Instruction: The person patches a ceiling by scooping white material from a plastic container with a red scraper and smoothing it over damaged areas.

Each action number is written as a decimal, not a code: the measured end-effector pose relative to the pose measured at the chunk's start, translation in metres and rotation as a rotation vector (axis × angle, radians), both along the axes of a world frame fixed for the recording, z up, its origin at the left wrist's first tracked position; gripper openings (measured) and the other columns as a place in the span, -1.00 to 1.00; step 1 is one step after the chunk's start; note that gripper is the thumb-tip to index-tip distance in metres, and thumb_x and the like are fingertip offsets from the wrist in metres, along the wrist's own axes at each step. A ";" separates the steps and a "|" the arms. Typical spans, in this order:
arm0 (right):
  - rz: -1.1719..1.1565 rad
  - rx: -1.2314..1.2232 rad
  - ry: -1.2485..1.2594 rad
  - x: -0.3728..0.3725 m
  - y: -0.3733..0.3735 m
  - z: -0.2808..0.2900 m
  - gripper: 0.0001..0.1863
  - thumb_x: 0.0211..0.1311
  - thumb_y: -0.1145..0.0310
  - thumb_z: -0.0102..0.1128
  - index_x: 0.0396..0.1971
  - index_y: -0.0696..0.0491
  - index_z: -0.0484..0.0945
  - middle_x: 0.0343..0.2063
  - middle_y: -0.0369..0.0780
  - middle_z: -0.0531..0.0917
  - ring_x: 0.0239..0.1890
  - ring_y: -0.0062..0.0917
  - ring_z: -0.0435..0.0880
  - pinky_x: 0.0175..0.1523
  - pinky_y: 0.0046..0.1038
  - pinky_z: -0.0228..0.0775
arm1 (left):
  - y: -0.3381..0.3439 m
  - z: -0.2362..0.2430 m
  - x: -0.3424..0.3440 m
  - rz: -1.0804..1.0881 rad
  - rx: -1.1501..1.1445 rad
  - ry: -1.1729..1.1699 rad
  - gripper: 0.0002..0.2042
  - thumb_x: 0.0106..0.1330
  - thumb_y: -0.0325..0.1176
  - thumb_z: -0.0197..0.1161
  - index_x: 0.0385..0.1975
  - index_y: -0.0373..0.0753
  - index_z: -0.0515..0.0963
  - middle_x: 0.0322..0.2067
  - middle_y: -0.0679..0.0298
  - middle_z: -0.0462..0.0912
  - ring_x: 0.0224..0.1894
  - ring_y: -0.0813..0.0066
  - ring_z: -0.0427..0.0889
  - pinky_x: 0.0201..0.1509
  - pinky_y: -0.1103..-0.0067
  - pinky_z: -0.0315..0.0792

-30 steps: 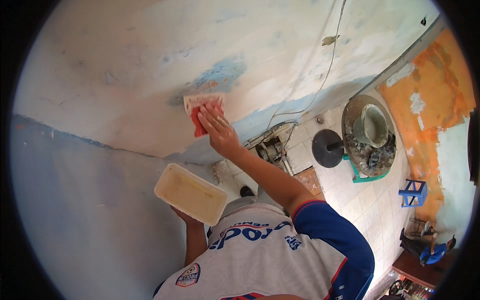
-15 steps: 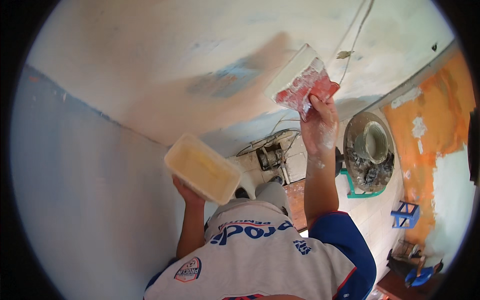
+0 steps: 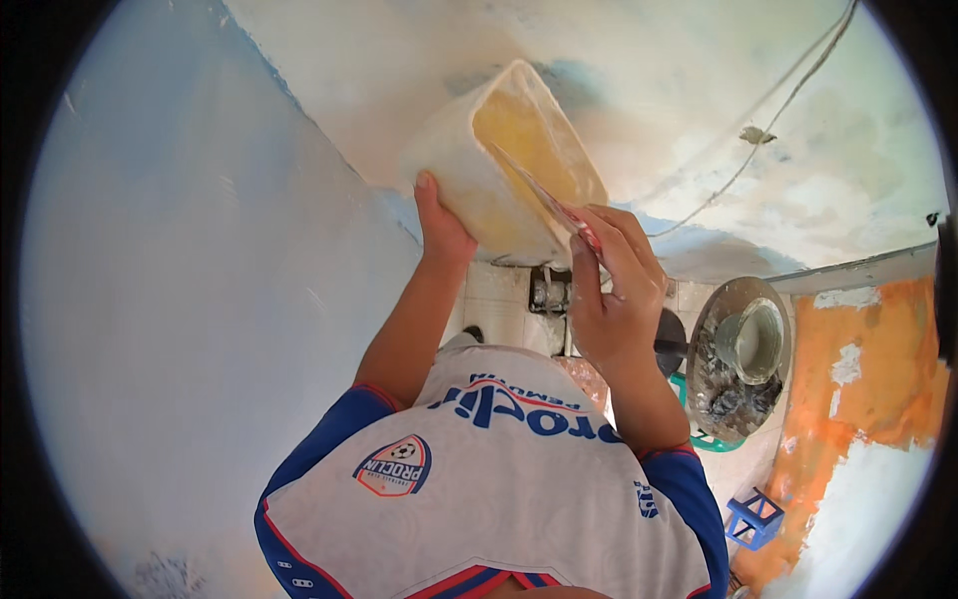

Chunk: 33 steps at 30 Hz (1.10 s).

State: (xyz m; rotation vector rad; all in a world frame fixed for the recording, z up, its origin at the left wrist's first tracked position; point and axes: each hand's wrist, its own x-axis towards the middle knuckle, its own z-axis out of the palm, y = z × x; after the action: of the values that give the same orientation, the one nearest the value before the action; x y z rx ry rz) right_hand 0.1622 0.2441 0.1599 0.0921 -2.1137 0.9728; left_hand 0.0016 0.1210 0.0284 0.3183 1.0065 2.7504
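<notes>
- Both your hands are closed on something: your left hand [image 3: 444,228] grips the container, your right hand [image 3: 621,290] grips the scraper.
- Your left thumb lies along the outer wall of the pale plastic container [image 3: 444,165]; the other fingers of that hand are hidden, so how far they wrap cannot be told.
- Your right hand pinches the red part of the scraper [image 3: 559,208] between thumb and fingers, with little gap left between them.
- You have the container up in front of your chest, tilted, its yellowish inside turned toward your right hand.
- You hold the scraper nearly edge-on to the view, its blade across the container's open mouth; whether it touches the inner wall cannot be told.
- Beyond the container you face a patchy pale wall [image 3: 659,100], a thin cable [image 3: 743,175] hanging across it.
- To your left stands a blue wall [image 3: 200,260].
- To your right, a bucket [image 3: 736,351] sits on a round, grey, stained surface [image 3: 711,399].
- Farther right you have a small blue stool [image 3: 755,519] near an orange, patched wall [image 3: 883,339].
</notes>
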 end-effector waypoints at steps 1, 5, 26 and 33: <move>0.008 -0.004 -0.013 0.008 0.003 0.000 -0.66 0.22 0.77 0.14 -0.03 0.22 0.66 -0.18 -0.02 0.70 -0.19 -0.16 0.73 -0.09 -0.34 0.58 | 0.006 0.002 0.006 0.031 -0.020 0.008 -0.20 0.41 0.33 0.00 0.47 -0.15 0.23 0.38 0.21 0.37 0.41 0.19 0.39 0.45 0.22 0.34; 0.065 -0.086 -0.083 0.046 0.030 0.006 -0.66 0.23 0.76 0.15 -0.03 0.19 0.66 -0.17 -0.04 0.70 -0.21 -0.14 0.73 -0.10 -0.34 0.57 | 0.024 -0.019 0.025 0.129 -0.010 0.065 -0.21 0.42 0.32 -0.01 0.46 -0.16 0.23 0.36 0.21 0.39 0.40 0.18 0.39 0.45 0.21 0.33; 0.386 -0.726 -0.182 0.138 0.144 -0.022 -0.58 0.35 0.74 0.17 0.20 0.31 0.49 0.05 -0.10 0.70 0.08 -0.53 0.69 0.21 -0.47 0.52 | 0.072 -0.023 0.170 0.035 0.156 0.277 -0.23 0.47 0.33 -0.11 0.42 -0.20 0.32 0.31 0.09 0.50 0.32 0.10 0.52 0.42 0.20 0.41; 0.307 -0.219 -0.175 0.181 0.109 0.017 -0.61 0.31 0.71 0.16 0.15 0.30 0.56 -0.04 -0.04 0.77 0.00 -0.41 0.79 0.13 -0.42 0.60 | 0.048 -0.016 0.161 -0.062 0.237 0.255 -0.23 0.47 0.33 -0.12 0.42 -0.21 0.32 0.30 0.08 0.51 0.31 0.09 0.53 0.41 0.19 0.42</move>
State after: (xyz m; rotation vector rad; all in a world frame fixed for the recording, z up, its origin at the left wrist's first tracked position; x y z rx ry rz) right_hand 0.3435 0.3531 0.1766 0.2337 -2.1748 1.4339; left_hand 0.1629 0.1685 0.0122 0.7395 0.7056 2.8244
